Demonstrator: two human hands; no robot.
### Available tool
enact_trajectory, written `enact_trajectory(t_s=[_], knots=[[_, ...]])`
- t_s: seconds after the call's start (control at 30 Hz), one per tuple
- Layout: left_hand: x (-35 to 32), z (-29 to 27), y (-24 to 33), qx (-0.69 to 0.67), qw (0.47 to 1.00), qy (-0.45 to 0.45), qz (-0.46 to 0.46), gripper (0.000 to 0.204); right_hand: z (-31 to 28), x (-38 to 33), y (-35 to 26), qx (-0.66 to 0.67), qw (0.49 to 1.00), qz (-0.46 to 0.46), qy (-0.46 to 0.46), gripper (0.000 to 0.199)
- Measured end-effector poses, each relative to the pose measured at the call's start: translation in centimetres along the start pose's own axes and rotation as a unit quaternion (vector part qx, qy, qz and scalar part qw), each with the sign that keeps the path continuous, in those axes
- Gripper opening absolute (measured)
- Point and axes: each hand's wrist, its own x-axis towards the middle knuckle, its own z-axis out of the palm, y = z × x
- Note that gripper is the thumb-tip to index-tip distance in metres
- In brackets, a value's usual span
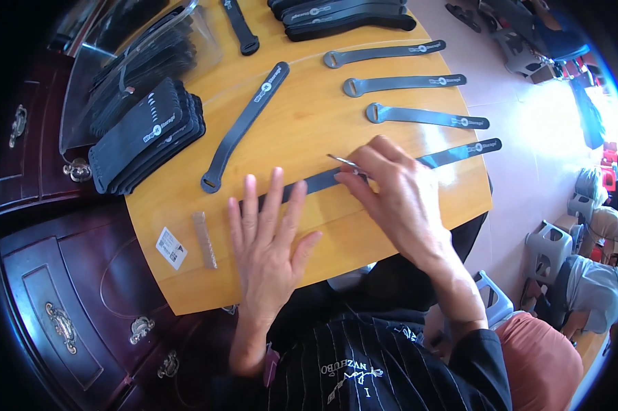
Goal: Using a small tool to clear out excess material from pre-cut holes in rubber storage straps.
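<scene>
A long dark-grey strap (320, 181) lies across the near part of the yellow table, passing beneath both hands. My left hand (262, 240) rests palm down with its fingers spread, the fingertips over the strap's left end. My right hand (403, 195) is closed on a small pointed metal tool (343, 162), whose tip sticks out to the left just above the strap. The fingers hide most of the tool, so its exact kind cannot be made out. Beyond my right hand, several similar slotted straps (405, 83) are laid out side by side.
One strap (244, 130) lies diagonally at left centre; another (239, 29) is at the far edge. Strap stacks (350, 26) and dark flat pieces (151, 130) stand behind, near a clear plastic bin (72, 103). A white label (171, 248) and a thin brown strip (205, 240) lie left.
</scene>
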Motion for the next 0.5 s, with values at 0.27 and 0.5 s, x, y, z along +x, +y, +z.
enact_trajectory(t_s=[0.27,0.5], knots=[[0.0,1.0,-0.1,0.020,0.994,-0.103,0.015,0.058,-2.6,-0.4,0.7,0.007,0.998,0.054,0.044,0.016],[1.9,0.3,2.3,0.010,0.995,-0.082,0.051,0.062,-5.8,-3.2,6.0,-0.076,0.992,0.097,0.039,0.026]])
